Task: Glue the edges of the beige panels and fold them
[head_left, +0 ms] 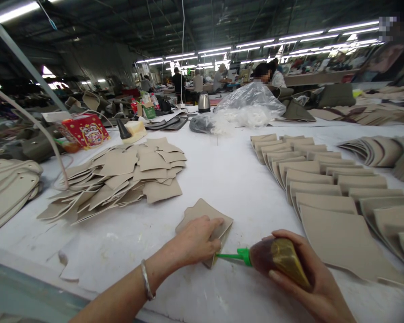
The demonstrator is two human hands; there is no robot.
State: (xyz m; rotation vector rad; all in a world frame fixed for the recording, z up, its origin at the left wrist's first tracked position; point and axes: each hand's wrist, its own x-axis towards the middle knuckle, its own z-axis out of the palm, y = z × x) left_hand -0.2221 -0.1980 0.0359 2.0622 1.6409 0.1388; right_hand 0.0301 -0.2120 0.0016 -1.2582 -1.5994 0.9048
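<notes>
My left hand [197,242] pinches a beige leather-like panel [202,208] on the white table, fingers on top and thumb near its near edge. The panel appears doubled, with a second layer under its right edge. In my right hand [318,280] is a squeeze bottle [279,260] of amber-brown liquid, tilted on its side. Its thin green nozzle points left, and the tip meets the panel's edge beside my left thumb. Whether liquid is coming out, I cannot tell.
Loose beige panels [121,170] form a heap at the left, and overlapping rows of panels [323,193] lie at the right. Farther back are a red box [87,130], a kettle [204,102] and clear plastic bags [249,107]. A pale cable [50,139] arches down at the left.
</notes>
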